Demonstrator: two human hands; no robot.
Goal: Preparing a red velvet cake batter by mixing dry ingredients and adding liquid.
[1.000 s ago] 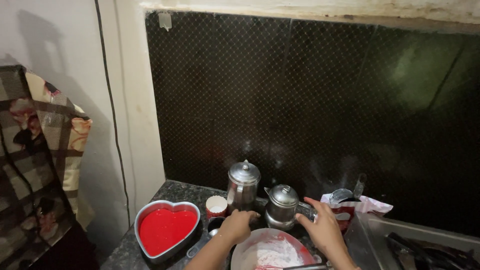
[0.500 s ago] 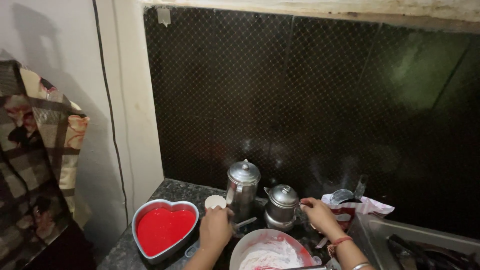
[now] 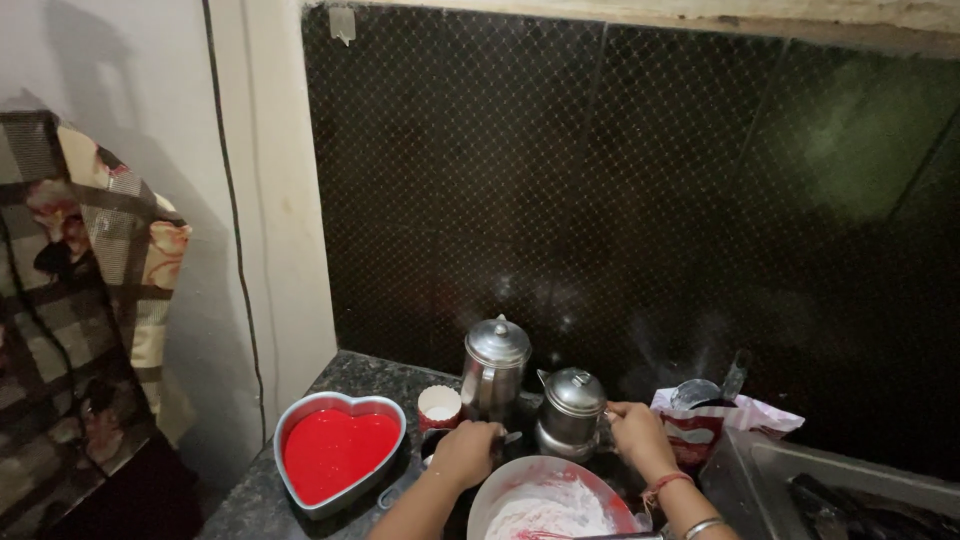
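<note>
Left hand (image 3: 465, 452): closed in a fist, set at the foot of the tall steel pot (image 3: 495, 368); what is held cannot be told.
Right hand (image 3: 637, 435): curled against the small steel jug (image 3: 570, 412), at its 3 o'clock.
Bowl of white batter (image 3: 552, 503): at 6 o'clock of the jug.
Heart-shaped tin (image 3: 338, 452): filled red, at 9 o'clock of the left hand.

A dark speckled counter (image 3: 345, 375) carries a heart-shaped pan (image 3: 338, 452), two steel pots (image 3: 495, 368), and seemingly a small cup (image 3: 439, 406).

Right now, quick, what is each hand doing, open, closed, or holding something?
Left hand: closed in a fist by the tall steel pot; what it grips cannot be told.
Right hand: curled against the small steel pot; grip unclear.
</note>
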